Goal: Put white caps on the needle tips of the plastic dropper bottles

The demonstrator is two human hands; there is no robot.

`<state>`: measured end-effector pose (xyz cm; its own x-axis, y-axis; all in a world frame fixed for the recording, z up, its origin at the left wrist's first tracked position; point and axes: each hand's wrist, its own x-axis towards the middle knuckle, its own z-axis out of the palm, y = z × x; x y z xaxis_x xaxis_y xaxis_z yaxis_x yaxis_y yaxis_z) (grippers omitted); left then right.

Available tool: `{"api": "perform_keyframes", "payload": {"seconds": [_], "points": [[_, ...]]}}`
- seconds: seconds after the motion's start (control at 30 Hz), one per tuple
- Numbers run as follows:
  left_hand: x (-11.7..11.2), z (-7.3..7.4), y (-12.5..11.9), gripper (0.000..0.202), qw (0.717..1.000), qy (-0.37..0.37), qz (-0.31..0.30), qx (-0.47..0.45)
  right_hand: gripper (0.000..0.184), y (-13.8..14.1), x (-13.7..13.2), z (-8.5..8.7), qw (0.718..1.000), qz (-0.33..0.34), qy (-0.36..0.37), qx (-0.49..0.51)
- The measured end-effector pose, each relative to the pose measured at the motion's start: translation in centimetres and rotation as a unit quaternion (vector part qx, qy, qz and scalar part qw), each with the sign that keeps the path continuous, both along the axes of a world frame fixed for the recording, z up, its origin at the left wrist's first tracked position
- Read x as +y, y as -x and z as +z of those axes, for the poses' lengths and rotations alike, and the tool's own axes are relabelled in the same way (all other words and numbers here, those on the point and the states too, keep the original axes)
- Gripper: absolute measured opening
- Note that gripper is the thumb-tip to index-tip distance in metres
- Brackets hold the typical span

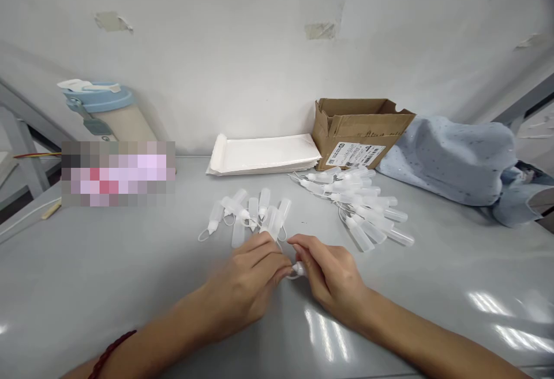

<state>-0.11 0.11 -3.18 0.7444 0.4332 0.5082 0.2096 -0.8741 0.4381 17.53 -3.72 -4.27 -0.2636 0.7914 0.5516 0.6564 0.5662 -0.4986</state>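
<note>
Both hands meet low on the grey table (130,263). My left hand (249,278) is closed around a small translucent plastic bottle (272,224) that sticks up past its fingers. My right hand (331,275) pinches the bottle's little white cap (298,269) between thumb and fingers. Just beyond the hands lies a loose cluster of several similar bottles (242,211) with ring tethers. A second, larger pile of such bottles (367,209) is spread to the right of it.
A stack of white padded envelopes (264,154) lies at the back by the wall. Beside it stands an open cardboard box (359,131) with a label. Pale blue cloth (454,157) is bundled at right. A blue-lidded jug (104,111) stands back left.
</note>
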Motion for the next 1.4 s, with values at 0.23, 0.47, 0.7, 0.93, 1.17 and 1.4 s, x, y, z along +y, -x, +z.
{"api": "perform_keyframes", "payload": {"seconds": [0.23,0.47,0.7,0.93,1.17,1.4], "points": [[1.4,2.1,1.3,0.012,0.992,0.032,0.115,-0.027,0.018,-0.8,0.9,0.4,0.999,-0.029,-0.019,0.001],[0.4,0.5,0.5,0.015,0.996,0.079,0.006,0.026,0.019,-0.4,0.4,0.3,1.000,-0.005,-0.017,-0.005],[0.0,0.3,0.2,0.016,0.997,0.066,-0.030,0.013,0.023,-0.2,0.0,-0.2,0.997,0.013,-0.069,-0.025],[-0.1,-0.1,0.2,0.016,0.998,0.058,-0.028,0.026,0.021,0.1,0.0,-0.4,1.000,0.019,0.004,0.002],[3.1,1.5,1.9,0.011,0.984,-0.104,0.144,-0.018,0.013,-1.7,1.2,1.9,0.997,-0.056,0.017,0.054],[3.9,1.1,2.4,0.010,0.922,-0.286,0.225,0.130,0.016,-5.7,2.8,4.6,0.976,-0.185,0.063,-0.092]]}}
